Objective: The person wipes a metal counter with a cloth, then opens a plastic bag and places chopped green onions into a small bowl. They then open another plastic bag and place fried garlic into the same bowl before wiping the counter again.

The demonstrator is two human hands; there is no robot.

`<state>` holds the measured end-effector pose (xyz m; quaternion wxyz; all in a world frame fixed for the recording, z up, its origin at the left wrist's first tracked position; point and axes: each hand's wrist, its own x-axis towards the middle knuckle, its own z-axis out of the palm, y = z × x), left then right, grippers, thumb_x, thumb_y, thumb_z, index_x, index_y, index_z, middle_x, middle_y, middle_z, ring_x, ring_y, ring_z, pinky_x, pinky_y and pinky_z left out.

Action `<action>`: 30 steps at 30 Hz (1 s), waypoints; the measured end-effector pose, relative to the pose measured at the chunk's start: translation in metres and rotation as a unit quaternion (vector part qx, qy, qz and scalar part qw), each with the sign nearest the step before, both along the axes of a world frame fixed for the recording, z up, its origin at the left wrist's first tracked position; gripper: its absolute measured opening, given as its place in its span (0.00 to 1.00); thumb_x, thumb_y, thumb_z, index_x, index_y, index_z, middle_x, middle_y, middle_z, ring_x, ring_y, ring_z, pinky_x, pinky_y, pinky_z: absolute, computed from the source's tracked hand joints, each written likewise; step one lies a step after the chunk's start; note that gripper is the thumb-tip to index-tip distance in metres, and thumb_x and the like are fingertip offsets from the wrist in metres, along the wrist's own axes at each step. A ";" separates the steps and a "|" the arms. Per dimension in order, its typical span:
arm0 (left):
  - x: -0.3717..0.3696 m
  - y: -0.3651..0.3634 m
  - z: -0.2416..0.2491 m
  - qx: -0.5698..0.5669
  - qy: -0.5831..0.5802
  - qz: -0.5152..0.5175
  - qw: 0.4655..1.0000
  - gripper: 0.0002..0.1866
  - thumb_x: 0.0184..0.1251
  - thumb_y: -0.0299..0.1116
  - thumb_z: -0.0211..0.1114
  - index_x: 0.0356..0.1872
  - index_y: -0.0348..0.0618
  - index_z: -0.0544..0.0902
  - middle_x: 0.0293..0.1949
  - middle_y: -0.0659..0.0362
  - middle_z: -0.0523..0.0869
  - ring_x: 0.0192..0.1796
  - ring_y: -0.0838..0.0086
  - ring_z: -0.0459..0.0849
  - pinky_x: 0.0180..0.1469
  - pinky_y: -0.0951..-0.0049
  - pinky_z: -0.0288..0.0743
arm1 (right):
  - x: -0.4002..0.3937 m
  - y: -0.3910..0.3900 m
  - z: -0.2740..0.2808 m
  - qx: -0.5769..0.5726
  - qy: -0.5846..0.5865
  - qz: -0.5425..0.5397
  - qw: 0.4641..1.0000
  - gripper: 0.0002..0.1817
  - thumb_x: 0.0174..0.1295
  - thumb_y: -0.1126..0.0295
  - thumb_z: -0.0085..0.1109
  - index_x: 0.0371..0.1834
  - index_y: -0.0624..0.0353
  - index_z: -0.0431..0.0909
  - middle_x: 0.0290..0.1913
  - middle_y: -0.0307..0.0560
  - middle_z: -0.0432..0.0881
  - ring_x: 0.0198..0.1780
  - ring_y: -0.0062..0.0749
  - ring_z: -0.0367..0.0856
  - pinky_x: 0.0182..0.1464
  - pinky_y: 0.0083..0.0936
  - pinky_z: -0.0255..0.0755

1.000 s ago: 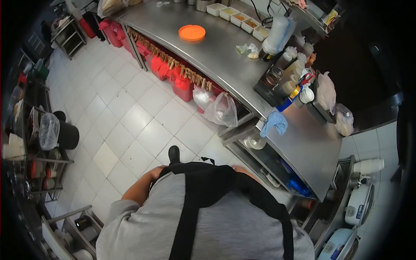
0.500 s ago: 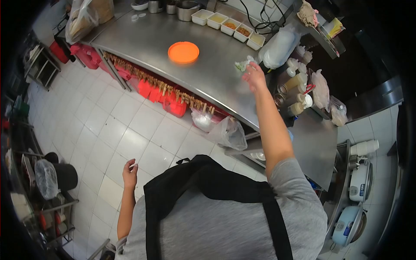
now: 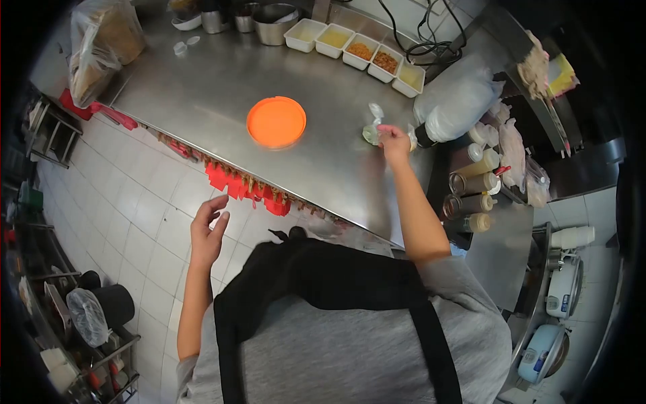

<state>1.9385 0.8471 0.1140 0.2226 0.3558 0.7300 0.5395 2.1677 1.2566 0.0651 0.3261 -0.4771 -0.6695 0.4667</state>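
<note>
My right hand is over the steel counter, its thumb and fingers closed at the edge of a small crumpled clear plastic bag with something pale green in it. The fingertips partly cover the bag. To the left lies a round orange plate, flat on the counter and apart from both hands. My left hand is raised in front of the counter's near edge, thumb and fingers apart, holding nothing.
Several white tubs of toppings line the back, beside a steel pot. Right of my right hand are a large clear bag and several squeeze bottles. A bagged bundle stands at the left end.
My right hand has come down and closed on the small plastic bag. My left hand has risen towards the counter. The view has moved closer to the counter.
</note>
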 end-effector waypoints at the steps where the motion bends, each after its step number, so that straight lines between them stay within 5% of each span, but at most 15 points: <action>1: -0.003 0.012 0.001 0.016 -0.032 -0.008 0.999 0.15 0.63 0.25 0.57 0.51 0.39 0.76 0.48 0.57 0.80 0.51 0.72 0.78 0.53 0.73 0.70 | 0.001 -0.005 -0.001 -0.082 0.110 0.012 0.990 0.08 0.56 0.74 0.56 0.39 0.59 0.79 0.33 0.43 0.80 0.35 0.28 0.78 0.36 0.23 0.73; 4: -0.019 0.057 0.006 0.053 -0.104 -0.048 0.992 0.14 0.63 0.24 0.56 0.51 0.37 0.76 0.47 0.56 0.80 0.50 0.72 0.79 0.52 0.74 0.71 | -0.003 -0.027 0.026 -0.258 0.278 0.038 0.925 0.09 0.56 0.81 0.54 0.40 0.60 0.76 0.34 0.41 0.79 0.35 0.24 0.76 0.37 0.22 0.73; 7: -0.034 0.118 0.008 0.082 -0.099 -0.128 0.983 0.14 0.63 0.24 0.56 0.50 0.36 0.75 0.47 0.56 0.80 0.50 0.73 0.79 0.52 0.74 0.72 | -0.012 -0.043 0.040 -0.304 0.329 0.060 0.892 0.11 0.56 0.81 0.54 0.42 0.59 0.74 0.38 0.43 0.79 0.36 0.24 0.76 0.37 0.23 0.73; 14: -0.013 0.236 0.053 0.095 0.029 -0.304 0.947 0.15 0.63 0.28 0.59 0.51 0.43 0.76 0.45 0.57 0.79 0.44 0.74 0.81 0.45 0.75 0.74 | -0.047 -0.106 0.050 0.062 0.123 0.034 0.990 0.05 0.53 0.82 0.55 0.31 0.60 0.78 0.39 0.42 0.82 0.39 0.24 0.77 0.41 0.20 0.70; 20: -0.015 0.273 0.009 0.020 -0.108 -0.358 0.927 0.15 0.59 0.24 0.63 0.48 0.42 0.76 0.39 0.60 0.78 0.38 0.80 0.80 0.42 0.80 0.74 | -0.070 -0.143 0.083 0.181 0.022 0.062 0.981 0.03 0.52 0.79 0.59 0.29 0.61 0.78 0.39 0.42 0.82 0.39 0.23 0.76 0.42 0.20 0.70; 23: -0.020 0.272 0.011 0.062 -0.255 -0.374 0.890 0.13 0.58 0.22 0.63 0.45 0.39 0.76 0.37 0.60 0.79 0.37 0.81 0.79 0.41 0.81 0.74 | -0.073 -0.130 0.083 -0.044 0.162 -0.050 0.984 0.06 0.52 0.77 0.63 0.33 0.62 0.77 0.38 0.41 0.81 0.37 0.20 0.75 0.39 0.19 0.70; 26: -0.015 0.272 0.003 0.090 -0.314 -0.372 0.869 0.12 0.58 0.22 0.63 0.44 0.38 0.76 0.35 0.61 0.80 0.37 0.80 0.79 0.42 0.81 0.74 | -0.089 -0.125 0.087 -0.133 0.176 -0.058 0.974 0.10 0.53 0.75 0.65 0.36 0.63 0.76 0.36 0.41 0.80 0.34 0.17 0.74 0.36 0.17 0.69; 30: -0.018 0.269 0.003 0.127 -0.175 -0.352 0.911 0.10 0.60 0.23 0.62 0.42 0.36 0.76 0.35 0.60 0.81 0.38 0.80 0.80 0.42 0.81 0.75 | -0.097 -0.122 0.075 -0.055 0.103 -0.052 0.992 0.12 0.53 0.74 0.65 0.38 0.64 0.76 0.36 0.42 0.79 0.36 0.19 0.76 0.38 0.18 0.73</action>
